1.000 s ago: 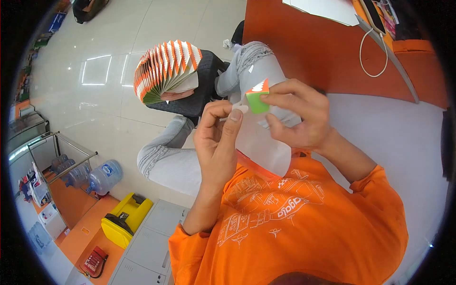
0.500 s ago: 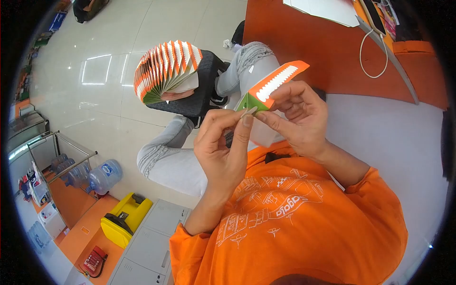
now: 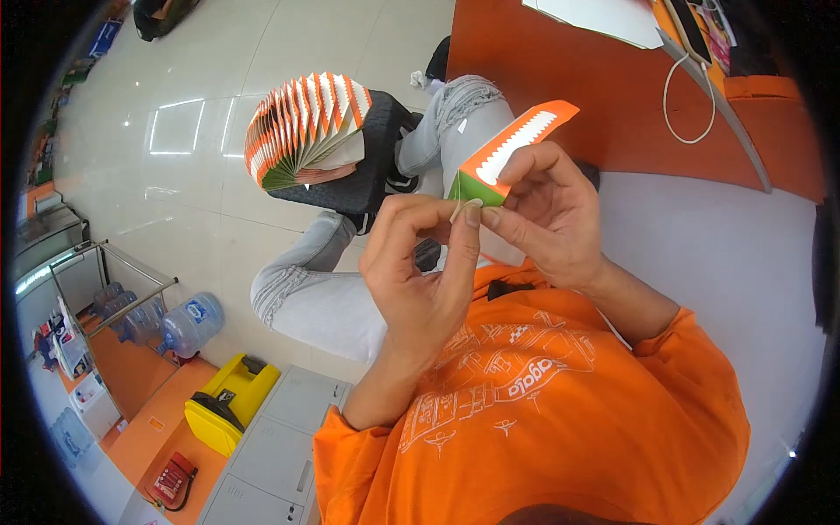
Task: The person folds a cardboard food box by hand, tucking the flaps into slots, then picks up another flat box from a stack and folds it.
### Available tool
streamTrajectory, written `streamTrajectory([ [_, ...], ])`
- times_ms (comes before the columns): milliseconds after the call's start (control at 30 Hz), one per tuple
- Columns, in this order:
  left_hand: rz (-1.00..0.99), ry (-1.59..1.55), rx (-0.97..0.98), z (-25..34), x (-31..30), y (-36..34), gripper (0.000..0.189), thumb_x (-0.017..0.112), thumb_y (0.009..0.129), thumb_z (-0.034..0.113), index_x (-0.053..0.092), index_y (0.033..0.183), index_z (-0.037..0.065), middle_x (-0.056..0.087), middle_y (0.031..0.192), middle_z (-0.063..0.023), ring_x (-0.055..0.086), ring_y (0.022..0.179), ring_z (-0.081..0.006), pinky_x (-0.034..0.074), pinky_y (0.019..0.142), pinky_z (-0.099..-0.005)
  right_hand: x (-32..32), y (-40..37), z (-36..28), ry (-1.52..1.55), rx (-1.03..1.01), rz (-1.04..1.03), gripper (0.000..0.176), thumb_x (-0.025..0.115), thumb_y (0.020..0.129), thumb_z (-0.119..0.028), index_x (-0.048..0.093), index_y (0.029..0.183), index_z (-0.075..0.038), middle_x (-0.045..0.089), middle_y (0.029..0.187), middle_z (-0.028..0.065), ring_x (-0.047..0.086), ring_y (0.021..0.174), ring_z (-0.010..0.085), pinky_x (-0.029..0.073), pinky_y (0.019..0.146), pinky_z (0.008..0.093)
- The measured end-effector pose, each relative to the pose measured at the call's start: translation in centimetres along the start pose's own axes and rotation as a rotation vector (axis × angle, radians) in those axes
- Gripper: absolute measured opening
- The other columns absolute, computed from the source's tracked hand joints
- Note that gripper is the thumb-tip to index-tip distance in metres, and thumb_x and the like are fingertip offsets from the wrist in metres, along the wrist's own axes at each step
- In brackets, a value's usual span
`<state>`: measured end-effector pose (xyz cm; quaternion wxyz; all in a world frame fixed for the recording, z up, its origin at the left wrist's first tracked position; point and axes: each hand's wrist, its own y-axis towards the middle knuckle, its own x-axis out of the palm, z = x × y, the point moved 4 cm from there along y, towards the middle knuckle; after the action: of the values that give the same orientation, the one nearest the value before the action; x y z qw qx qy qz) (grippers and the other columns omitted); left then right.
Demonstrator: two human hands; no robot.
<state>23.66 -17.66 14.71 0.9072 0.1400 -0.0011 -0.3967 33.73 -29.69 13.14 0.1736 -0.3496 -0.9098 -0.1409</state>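
Above my lap is a folded paper card (image 3: 490,168), orange outside with a white zigzag-edged band and a green end panel. My right hand (image 3: 553,214) is closed on its near edge, thumb and fingers pinching the paper. My left hand (image 3: 418,262) pinches the card's green corner between thumb and index finger. Whatever small piece may lie under that thumb is hidden. To the left, a fanned stack of similar folded cards (image 3: 308,131) in orange, white and green rests on a black stool (image 3: 378,144).
An orange-brown table (image 3: 534,74) stands at the upper right, bearing white paper (image 3: 604,19) and a phone with a white cable (image 3: 669,105). At lower left are grey lockers (image 3: 271,437), a yellow bin (image 3: 229,402), large water bottles (image 3: 192,324) and a metal rail (image 3: 144,306).
My left thumb has shifted slightly right onto the card's green corner, and the pale sliver at its tip is now mostly covered. The card has tilted up a little.
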Motion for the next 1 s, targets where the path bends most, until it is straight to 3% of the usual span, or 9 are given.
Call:
streamTrajectory([
  [433,0.010,-0.040,-0.028,0.4,0.7,0.3,0.012,0.078,0.084,-0.004,0.066,0.088,-0.002,0.064,0.083,-0.0078,0.059,0.067,-0.0106,0.047,0.061,-0.0236,-0.4,0.2,0.1,-0.007,-0.166,0.059,0.041,0.069,0.092,0.007,0.042,0.120,-0.006,0.061,0.116,0.0112,0.065,0.105,0.0156,0.053,0.092,0.0315],
  [567,0.016,-0.012,-0.019,0.3,0.7,0.3,0.013,0.078,0.083,-0.004,0.067,0.089,-0.002,0.064,0.083,-0.0079,0.060,0.067,-0.0112,0.048,0.061,-0.0238,-0.2,0.5,-0.3,0.026,-0.111,0.083,0.042,0.070,0.091,0.007,0.042,0.120,-0.007,0.061,0.113,0.0101,0.065,0.105,0.0155,0.053,0.093,0.0311],
  [733,-0.015,-0.023,-0.044,0.2,0.7,0.3,0.013,0.079,0.083,-0.003,0.067,0.088,-0.001,0.064,0.082,-0.0076,0.061,0.067,-0.0117,0.048,0.061,-0.0239,-0.9,0.3,-0.5,-0.054,-0.057,-0.042,0.038,0.071,0.091,0.006,0.046,0.117,-0.007,0.059,0.116,0.0089,0.064,0.107,0.0144,0.053,0.094,0.0311],
  [1000,-0.028,-0.013,-0.047,0.2,0.8,0.5,0.014,0.079,0.083,-0.003,0.065,0.085,-0.001,0.064,0.080,-0.0072,0.061,0.068,-0.0117,0.047,0.062,-0.0240,-1.2,0.4,-0.9,-0.118,-0.106,-0.058,0.034,0.071,0.090,0.006,0.050,0.115,-0.006,0.057,0.110,0.0067,0.061,0.106,0.0124,0.052,0.095,0.0312],
])
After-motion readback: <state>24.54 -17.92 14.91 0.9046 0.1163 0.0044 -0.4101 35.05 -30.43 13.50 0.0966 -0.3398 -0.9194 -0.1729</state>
